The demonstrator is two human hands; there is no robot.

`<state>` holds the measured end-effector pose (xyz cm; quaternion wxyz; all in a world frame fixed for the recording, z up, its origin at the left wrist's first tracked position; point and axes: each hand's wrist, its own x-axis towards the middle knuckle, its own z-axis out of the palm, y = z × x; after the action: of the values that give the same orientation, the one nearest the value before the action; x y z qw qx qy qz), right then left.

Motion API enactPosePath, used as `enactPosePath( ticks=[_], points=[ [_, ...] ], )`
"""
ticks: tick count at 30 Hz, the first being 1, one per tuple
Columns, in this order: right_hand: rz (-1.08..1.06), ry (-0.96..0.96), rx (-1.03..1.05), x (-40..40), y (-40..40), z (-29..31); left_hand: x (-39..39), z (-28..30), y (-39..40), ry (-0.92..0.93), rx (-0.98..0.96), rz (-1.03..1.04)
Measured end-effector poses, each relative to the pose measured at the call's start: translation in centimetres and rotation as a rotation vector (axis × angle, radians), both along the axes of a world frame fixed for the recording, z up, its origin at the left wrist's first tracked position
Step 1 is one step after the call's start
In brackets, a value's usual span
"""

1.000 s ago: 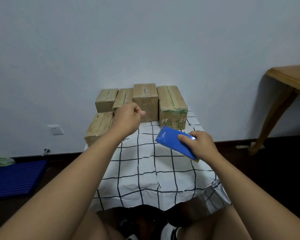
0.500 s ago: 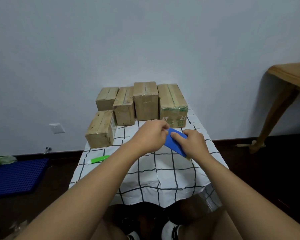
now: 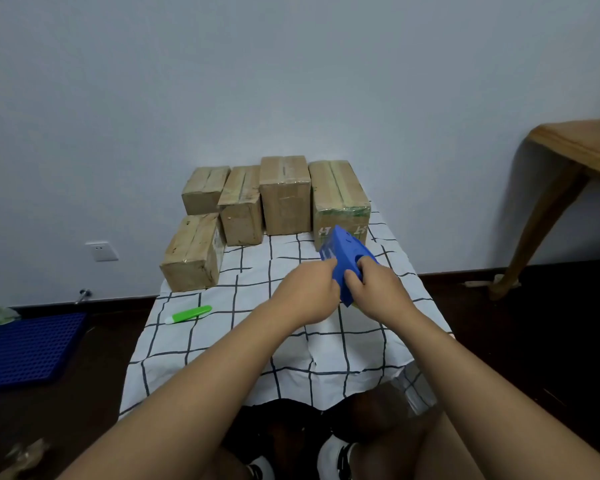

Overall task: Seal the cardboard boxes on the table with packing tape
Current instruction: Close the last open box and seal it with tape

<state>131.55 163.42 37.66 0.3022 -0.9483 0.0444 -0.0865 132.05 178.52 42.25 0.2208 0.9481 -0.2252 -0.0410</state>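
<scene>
Blue plastic wedge-shaped tape dispenser (image 3: 345,254) held above the table's right side, long axis tilted up toward the far edge, right hand (image 3: 378,289) curled round its base, left hand (image 3: 309,289) pinching its near edge, five brown taped cardboard boxes (image 3: 284,199) along the far edge of the checked-cloth table (image 3: 257,341), green plastic pen-shaped cutter (image 3: 187,314) near the left edge.

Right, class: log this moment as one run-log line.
phase: readying tape | hands: right hand grips blue tape dispenser, left hand at its front edge | cardboard boxes: five on table | green pen: idle

Five brown cardboard boxes (image 3: 284,195) at table's far edge; blue tape dispenser (image 3: 347,258) raised, tilted.
</scene>
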Motion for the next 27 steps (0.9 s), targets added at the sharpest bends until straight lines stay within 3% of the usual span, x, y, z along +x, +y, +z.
enactPosePath(
  ticks=[6, 12, 23, 27],
  points=[
    [-0.023, 0.026, -0.271, -1.3, -2.8, -1.7, -1.0, -4.4, -2.4, 0.279, -0.158, -0.091],
    [-0.056, 0.146, -0.360, -1.3, -5.4, -3.5, -1.4, -7.3, -5.1, 0.469, -0.152, -0.149],
    [-0.063, 0.260, 0.085, 0.3, -6.0, -6.2, -1.6, -9.7, -6.2, 0.489, -0.117, -0.144],
    [-0.156, 0.243, 0.013, 0.9, -5.2, -6.7, -1.9, -10.0, -6.3, 0.485, -0.095, -0.169]
  ],
)
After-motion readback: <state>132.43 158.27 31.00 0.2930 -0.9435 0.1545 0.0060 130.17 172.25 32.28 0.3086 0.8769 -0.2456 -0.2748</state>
